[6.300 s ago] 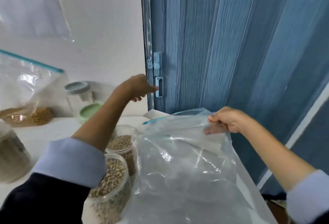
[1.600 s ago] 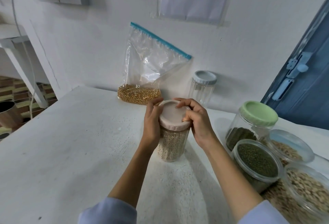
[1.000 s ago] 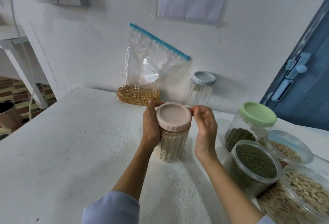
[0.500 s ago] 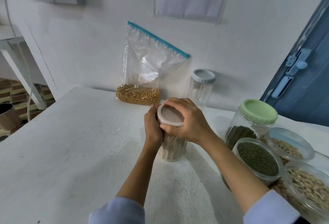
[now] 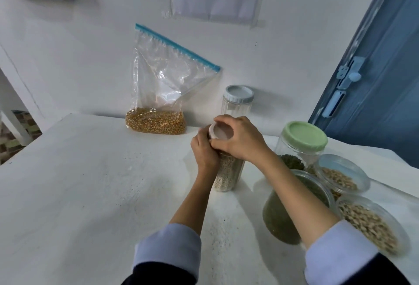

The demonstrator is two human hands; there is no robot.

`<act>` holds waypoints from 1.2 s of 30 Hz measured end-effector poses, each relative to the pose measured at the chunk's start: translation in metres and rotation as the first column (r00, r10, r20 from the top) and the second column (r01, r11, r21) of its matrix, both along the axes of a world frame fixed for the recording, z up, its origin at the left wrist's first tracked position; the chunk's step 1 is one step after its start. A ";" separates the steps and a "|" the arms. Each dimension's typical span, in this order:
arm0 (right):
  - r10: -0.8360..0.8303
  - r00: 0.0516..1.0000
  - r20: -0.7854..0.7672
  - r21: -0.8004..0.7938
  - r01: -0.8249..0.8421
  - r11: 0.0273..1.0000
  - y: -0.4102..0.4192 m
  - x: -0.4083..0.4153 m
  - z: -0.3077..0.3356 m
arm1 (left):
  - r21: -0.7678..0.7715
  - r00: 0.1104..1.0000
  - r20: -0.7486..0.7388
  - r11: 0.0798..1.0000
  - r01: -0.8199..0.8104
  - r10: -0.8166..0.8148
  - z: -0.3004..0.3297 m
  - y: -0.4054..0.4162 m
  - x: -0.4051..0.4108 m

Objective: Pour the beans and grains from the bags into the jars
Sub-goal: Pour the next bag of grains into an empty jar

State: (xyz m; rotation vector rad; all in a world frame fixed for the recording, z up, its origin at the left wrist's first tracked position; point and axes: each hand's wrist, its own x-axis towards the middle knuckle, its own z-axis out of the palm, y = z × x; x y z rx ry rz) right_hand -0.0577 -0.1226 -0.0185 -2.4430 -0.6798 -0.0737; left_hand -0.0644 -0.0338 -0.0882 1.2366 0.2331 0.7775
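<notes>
Right hand (image 5: 241, 139) now clamped over pink lid (image 5: 221, 131), left hand (image 5: 204, 153) gripping jar (image 5: 227, 176)

- Centre of the frame: a jar of grain (image 5: 227, 174) stands on the desk (image 5: 79, 182), its lid (image 5: 221, 131) on top.
- The left hand (image 5: 204, 152) grips the jar's left side; the right hand (image 5: 241, 139) sits over the lid.
- Behind, upper centre, a bag (image 5: 165, 85) leans on the wall (image 5: 68, 58), kernels in its bottom.
- Just right of the bag stands a lidded jar (image 5: 237, 103).
- Right of the frame: a capped jar (image 5: 302, 146) at the back, three open jars (image 5: 283, 214) (image 5: 341, 174) (image 5: 371, 224) clustered before it.
- A door (image 5: 381, 76) fills the upper right.
</notes>
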 end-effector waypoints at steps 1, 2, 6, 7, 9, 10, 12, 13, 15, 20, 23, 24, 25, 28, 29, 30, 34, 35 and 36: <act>-0.006 1.000 -0.013 -0.016 0.006 1.000 -0.004 0.003 0.003 | -0.024 1.000 -0.004 1.000 0.009 -0.009 0.000 -0.006 0.005; -0.012 1.000 -0.027 -0.033 0.011 0.999 -0.007 0.006 0.006 | -0.040 1.000 -0.012 0.999 0.016 -0.016 0.000 -0.011 0.009; -0.033 0.997 -0.069 -0.156 0.022 0.988 -0.018 0.018 0.021 | -0.108 0.999 -0.015 0.993 0.037 -0.039 0.001 -0.031 0.017; -0.033 0.996 -0.085 -0.198 0.015 0.980 -0.021 0.021 0.026 | -0.112 0.999 -0.017 0.993 0.039 -0.041 0.001 -0.036 0.019; -0.041 0.993 -0.110 -0.268 0.010 0.963 -0.026 0.027 0.036 | -0.092 0.999 -0.024 0.995 0.042 -0.044 0.001 -0.047 0.022; -0.048 0.992 -0.117 -0.299 0.011 0.954 -0.029 0.031 0.040 | -0.081 0.998 -0.026 0.995 0.049 -0.052 0.001 -0.051 0.024; -0.060 0.991 -0.117 -0.350 0.015 0.937 -0.033 0.036 0.045 | -0.079 0.997 -0.019 0.995 0.069 -0.070 0.003 -0.060 0.027; -0.063 0.991 -0.116 -0.369 0.016 0.929 -0.034 0.039 0.047 | -0.078 0.997 -0.014 0.994 0.071 -0.072 0.003 -0.064 0.028; -0.054 0.992 -0.112 -0.403 0.005 0.915 -0.037 0.043 0.050 | -0.063 0.998 -0.017 0.996 0.066 -0.067 0.003 -0.070 0.030; 0.024 0.988 -0.151 -0.574 -0.108 0.812 -0.034 0.050 0.061 | -0.166 0.993 -0.078 0.983 0.079 -0.093 0.004 -0.073 0.033; 0.058 0.976 -0.209 -0.696 -0.190 0.692 -0.022 0.059 0.076 | -0.319 0.960 -0.175 0.935 0.156 -0.220 0.011 -0.063 0.036; 0.047 0.970 -0.239 -0.707 -0.207 0.676 -0.017 0.066 0.083 | -0.357 0.949 -0.196 0.919 0.165 -0.247 0.013 -0.056 0.039; 0.033 0.966 -0.257 -0.699 -0.209 0.684 -0.014 0.074 0.087 | -0.364 0.946 -0.206 0.917 0.164 -0.251 0.015 -0.049 0.043; -0.003 0.993 -0.120 -0.557 -0.065 0.828 -0.004 0.110 0.088 | -0.243 0.953 -0.261 0.966 0.091 -0.155 0.016 -0.023 0.064; -0.034 0.999 -0.014 -0.507 0.022 0.862 0.000 0.123 0.085 | -0.170 0.948 -0.294 0.983 0.075 -0.123 0.015 -0.013 0.074; -0.068 0.995 0.075 -0.487 0.096 0.868 0.003 0.133 0.081 | -0.092 0.939 -0.328 0.993 0.079 -0.105 0.013 -0.006 0.084; -0.155 0.986 0.063 -0.531 0.164 0.831 0.017 0.161 0.061 | 0.296 0.886 -0.463 0.940 0.172 -0.016 0.010 0.011 0.125; -0.183 0.983 0.018 -0.543 0.163 0.824 0.020 0.164 0.057 | 0.375 0.876 -0.483 0.901 0.216 -0.008 0.010 0.011 0.133; -0.204 0.979 -0.023 -0.551 0.158 0.820 0.023 0.168 0.052 | 0.427 0.873 -0.487 0.867 0.258 -0.021 0.010 0.010 0.140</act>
